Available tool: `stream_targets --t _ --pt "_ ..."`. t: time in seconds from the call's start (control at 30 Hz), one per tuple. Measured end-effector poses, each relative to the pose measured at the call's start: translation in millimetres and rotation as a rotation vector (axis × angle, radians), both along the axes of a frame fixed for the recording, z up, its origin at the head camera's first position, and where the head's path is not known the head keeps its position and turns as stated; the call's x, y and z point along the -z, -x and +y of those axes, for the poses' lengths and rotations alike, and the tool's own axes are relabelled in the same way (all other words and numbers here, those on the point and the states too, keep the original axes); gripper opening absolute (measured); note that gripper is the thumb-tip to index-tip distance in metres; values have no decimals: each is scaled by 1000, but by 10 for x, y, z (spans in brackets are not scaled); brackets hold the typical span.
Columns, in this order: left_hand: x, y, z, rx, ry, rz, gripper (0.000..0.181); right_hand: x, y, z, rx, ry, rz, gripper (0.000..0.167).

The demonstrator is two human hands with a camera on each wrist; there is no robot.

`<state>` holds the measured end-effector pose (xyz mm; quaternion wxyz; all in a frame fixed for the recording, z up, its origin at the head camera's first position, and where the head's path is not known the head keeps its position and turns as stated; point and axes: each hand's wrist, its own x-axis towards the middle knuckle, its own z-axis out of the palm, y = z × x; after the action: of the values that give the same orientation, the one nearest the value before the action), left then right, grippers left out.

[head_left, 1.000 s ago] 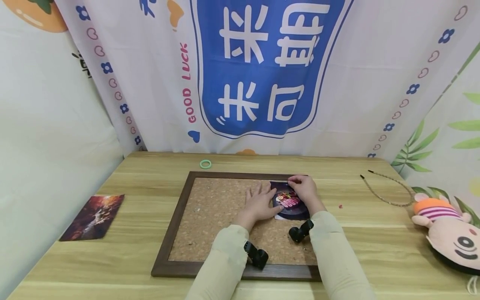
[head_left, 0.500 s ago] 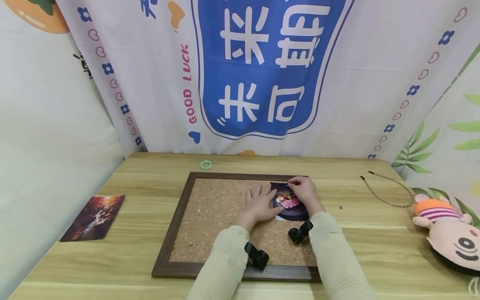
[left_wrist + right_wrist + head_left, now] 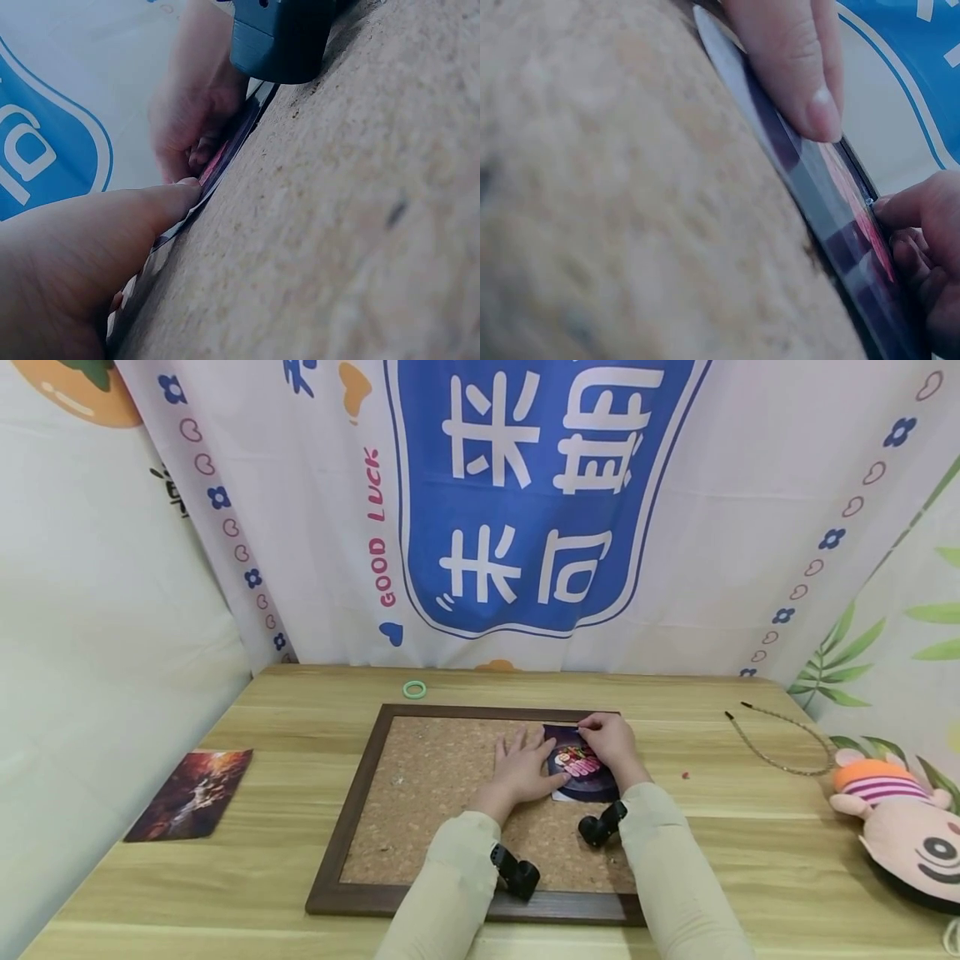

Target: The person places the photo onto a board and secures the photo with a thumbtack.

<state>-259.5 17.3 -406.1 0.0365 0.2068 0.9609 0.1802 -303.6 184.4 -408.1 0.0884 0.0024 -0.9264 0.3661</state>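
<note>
A dark printed picture of food on a plate lies on the upper right part of a framed cork board. My left hand rests with fingers spread across the cork and the picture's left side. In the right wrist view, the left hand's thumb presses on the picture. At the picture's top edge, my right hand pinches a small clear push pin between thumb and forefinger. Its point is hidden, so I cannot tell how deep it sits.
Another picture, reddish and dark, lies on the table to the left. Behind the board is a green ring. To the right are a tiny red piece, a thin braided headband and a plush toy.
</note>
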Motion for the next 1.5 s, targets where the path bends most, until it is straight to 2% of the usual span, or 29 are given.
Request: stream_targets --t 0.3,0.43,0.73,1.27,1.5 --pt "5 -2 0 -4 0 3 64 -28 -6 -9 7 -8 1 16" --pt "10 3 0 -4 3 3 64 -2 -8 -3 -1 -12 24 18" --pt "10 3 -6 -1 9 7 64 80 27 10 10 1 75 10" --pt "18 -7 4 0 13 6 64 18 -15 -14 -2 -52 41 9" --pt "-27 -6 9 -19 -12 -15 64 -84 -12 -42 -36 -97 -26 11"
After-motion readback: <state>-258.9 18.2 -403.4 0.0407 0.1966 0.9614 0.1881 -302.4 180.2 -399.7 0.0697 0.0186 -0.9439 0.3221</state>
